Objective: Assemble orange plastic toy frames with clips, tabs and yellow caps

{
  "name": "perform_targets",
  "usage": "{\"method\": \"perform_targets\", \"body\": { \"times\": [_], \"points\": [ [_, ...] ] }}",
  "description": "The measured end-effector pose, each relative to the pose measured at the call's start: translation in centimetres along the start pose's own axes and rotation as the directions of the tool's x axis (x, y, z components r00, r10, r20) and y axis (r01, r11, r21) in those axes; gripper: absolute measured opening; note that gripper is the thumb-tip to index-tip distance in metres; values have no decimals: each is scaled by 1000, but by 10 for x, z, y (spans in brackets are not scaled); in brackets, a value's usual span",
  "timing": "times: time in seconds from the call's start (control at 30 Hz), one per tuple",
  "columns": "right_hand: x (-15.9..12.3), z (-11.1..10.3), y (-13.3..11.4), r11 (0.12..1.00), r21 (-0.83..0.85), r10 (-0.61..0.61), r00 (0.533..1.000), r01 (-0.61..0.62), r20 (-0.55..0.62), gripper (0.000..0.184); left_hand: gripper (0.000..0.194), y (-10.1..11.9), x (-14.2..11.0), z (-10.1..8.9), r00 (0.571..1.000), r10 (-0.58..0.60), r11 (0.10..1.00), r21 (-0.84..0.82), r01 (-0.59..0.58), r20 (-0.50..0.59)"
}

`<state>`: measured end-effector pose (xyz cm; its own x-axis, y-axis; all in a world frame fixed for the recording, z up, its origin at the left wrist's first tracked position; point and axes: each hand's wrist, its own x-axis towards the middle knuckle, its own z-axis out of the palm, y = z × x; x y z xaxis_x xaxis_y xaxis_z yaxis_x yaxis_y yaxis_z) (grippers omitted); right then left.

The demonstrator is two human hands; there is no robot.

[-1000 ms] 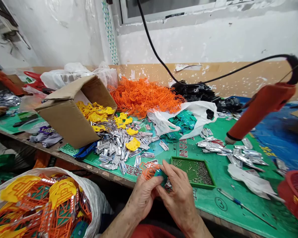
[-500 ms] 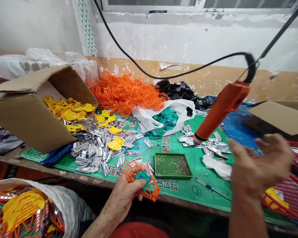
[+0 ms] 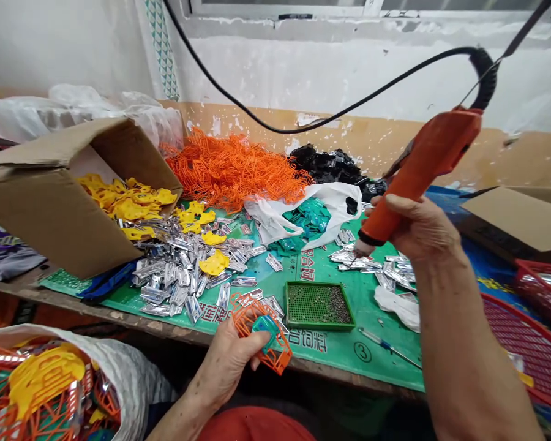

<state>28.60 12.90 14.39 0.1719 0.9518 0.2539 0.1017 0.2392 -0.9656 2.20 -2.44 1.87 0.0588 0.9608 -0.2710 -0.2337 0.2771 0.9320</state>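
My left hand [image 3: 229, 361] is closed round an orange lattice piece [image 3: 261, 334] with a small teal part on top, held at the near edge of the table. My right hand [image 3: 416, 229] grips the lower end of an orange electric screwdriver [image 3: 422, 165] that hangs from a black cable [image 3: 303, 125]; its tip points down over silver parts. A green tray of screws [image 3: 318, 305] lies on the green mat between the two hands.
A tipped cardboard box [image 3: 50, 202] spills yellow pieces. Silver parts [image 3: 183, 275], an orange lattice heap [image 3: 229, 168], black parts [image 3: 335, 166] and a white bag of teal parts [image 3: 310, 217] cover the mat. A sack of assembled pieces [image 3: 50, 386] sits lower left, red baskets [image 3: 528, 343] right.
My right hand left the piece, swung out right with fingers open, then came back and closed on the hanging screwdriver. My left hand kept the orange piece; the view shifted right.
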Motion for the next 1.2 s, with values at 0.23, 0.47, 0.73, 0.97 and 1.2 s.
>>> {"method": "perform_targets", "body": {
  "times": [0.23, 0.47, 0.73, 0.97, 1.2],
  "points": [
    [-58, 57, 26, 959, 273, 49, 993, -75, 104, 58, 33, -1, 6, 3, 988, -147, 982, -110, 152, 55],
    [-77, 84, 68, 977, 208, -36, 996, 53, -87, 32, 37, -3, 10, 4, 980, -187, 970, -143, 196, 73],
    [-78, 89, 74, 959, 276, -7, 983, 58, -183, 34, 33, -7, 14, 4, 977, -199, 964, -165, 210, 81],
    [-77, 88, 79, 962, 265, -8, 979, 62, -202, 44, 29, -9, 12, 2, 979, -178, 963, -185, 195, 104],
    [-78, 87, 83, 973, 217, -28, 978, 74, -208, 45, 22, -12, 12, 3, 979, -171, 966, -174, 189, 115]
  ]
}}
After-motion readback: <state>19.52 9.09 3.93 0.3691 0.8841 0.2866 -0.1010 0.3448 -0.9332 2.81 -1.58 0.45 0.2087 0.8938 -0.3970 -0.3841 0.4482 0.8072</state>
